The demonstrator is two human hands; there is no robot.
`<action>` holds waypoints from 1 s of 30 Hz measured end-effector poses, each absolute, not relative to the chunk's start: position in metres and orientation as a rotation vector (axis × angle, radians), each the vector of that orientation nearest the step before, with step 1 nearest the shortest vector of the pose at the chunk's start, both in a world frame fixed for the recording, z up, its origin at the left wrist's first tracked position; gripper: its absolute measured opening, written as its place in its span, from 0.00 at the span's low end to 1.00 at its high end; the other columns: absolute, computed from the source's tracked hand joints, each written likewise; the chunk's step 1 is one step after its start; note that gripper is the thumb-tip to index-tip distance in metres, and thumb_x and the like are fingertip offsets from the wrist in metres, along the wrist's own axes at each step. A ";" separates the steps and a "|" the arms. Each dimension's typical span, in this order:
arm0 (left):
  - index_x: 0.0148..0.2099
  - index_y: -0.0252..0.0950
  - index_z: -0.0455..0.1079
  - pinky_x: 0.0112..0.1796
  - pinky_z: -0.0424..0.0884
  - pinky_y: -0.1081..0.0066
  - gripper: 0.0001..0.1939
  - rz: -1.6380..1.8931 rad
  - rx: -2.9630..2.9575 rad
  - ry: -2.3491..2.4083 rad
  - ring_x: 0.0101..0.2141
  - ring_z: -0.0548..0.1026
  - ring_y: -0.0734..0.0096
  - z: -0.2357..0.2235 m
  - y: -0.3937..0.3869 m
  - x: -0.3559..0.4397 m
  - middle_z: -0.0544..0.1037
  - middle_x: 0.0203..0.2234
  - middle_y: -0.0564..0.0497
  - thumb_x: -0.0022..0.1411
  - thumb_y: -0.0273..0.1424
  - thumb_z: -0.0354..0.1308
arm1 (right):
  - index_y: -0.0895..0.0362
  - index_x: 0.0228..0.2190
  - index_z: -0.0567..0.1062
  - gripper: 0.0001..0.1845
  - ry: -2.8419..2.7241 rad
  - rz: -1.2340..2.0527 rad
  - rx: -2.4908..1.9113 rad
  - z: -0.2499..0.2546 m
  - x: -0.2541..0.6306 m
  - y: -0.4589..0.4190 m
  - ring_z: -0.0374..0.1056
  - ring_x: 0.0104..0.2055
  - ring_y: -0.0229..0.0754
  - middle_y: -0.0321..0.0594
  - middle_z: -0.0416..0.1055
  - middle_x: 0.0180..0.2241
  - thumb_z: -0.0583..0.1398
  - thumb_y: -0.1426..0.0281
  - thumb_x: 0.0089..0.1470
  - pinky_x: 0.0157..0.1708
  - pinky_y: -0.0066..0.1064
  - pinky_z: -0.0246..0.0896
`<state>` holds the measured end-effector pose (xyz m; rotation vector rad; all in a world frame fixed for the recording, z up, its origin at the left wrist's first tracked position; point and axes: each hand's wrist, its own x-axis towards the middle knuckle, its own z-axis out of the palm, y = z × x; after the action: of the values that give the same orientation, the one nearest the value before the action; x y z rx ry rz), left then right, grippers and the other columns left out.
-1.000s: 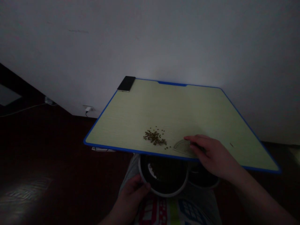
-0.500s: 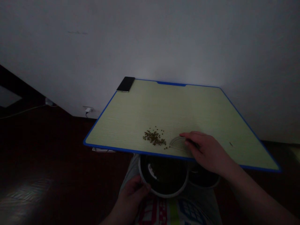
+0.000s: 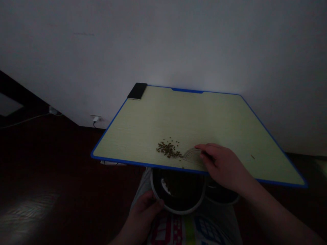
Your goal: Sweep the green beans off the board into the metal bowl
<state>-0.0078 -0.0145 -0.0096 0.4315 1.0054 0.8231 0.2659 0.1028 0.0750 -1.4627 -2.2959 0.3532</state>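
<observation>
My right hand (image 3: pixel 221 163) pinches a clear protractor (image 3: pixel 191 155) by its right end, low over the pale tabletop (image 3: pixel 194 115). The protractor's left tip reaches the edge of a loose pile of small dark beans or seeds (image 3: pixel 167 149). One stray grain (image 3: pixel 183 167) lies at the table's blue front edge. Below that edge, my left hand (image 3: pixel 145 212) grips the rim of a dark bowl (image 3: pixel 178 206) with a pale rim, thumb on the near side. The bowl's contents are too dark to make out.
A second dark bowl (image 3: pixel 222 195) sits right of the first, partly under the table. A black phone (image 3: pixel 137 91) rests on the far left corner. One small sliver (image 3: pixel 252 157) lies at the right. Behind stands a wall (image 3: pixel 163 44) with a plugged-in charger (image 3: pixel 96 119).
My right hand has slid the protractor leftward to the pile's right side. One grain has moved toward the front edge. My left hand and the bowl have stayed put.
</observation>
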 end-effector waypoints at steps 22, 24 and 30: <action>0.45 0.43 0.87 0.61 0.77 0.43 0.12 0.844 0.464 0.957 0.49 0.89 0.43 -0.009 -0.012 -0.009 0.93 0.44 0.48 0.60 0.41 0.76 | 0.61 0.49 0.85 0.20 -2.345 0.351 -1.378 0.077 0.263 0.120 0.84 0.45 0.53 0.52 0.87 0.43 0.55 0.74 0.65 0.47 0.44 0.80; 0.44 0.43 0.87 0.61 0.77 0.43 0.12 0.852 0.443 0.966 0.49 0.89 0.43 -0.010 -0.014 -0.009 0.93 0.44 0.47 0.60 0.41 0.77 | 0.61 0.49 0.85 0.20 -2.349 0.358 -1.368 0.077 0.264 0.115 0.84 0.43 0.52 0.51 0.87 0.43 0.55 0.74 0.65 0.46 0.43 0.80; 0.44 0.42 0.86 0.61 0.76 0.43 0.12 0.828 0.450 0.983 0.49 0.88 0.43 -0.015 -0.017 -0.009 0.93 0.43 0.46 0.60 0.41 0.76 | 0.61 0.49 0.85 0.21 -2.341 0.386 -1.335 0.078 0.259 0.105 0.84 0.43 0.51 0.51 0.87 0.42 0.54 0.74 0.66 0.46 0.42 0.81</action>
<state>-0.0086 -0.0171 -0.0146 0.4502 0.9826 0.8276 0.2590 0.1046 0.0775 -1.3355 -2.3407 0.3856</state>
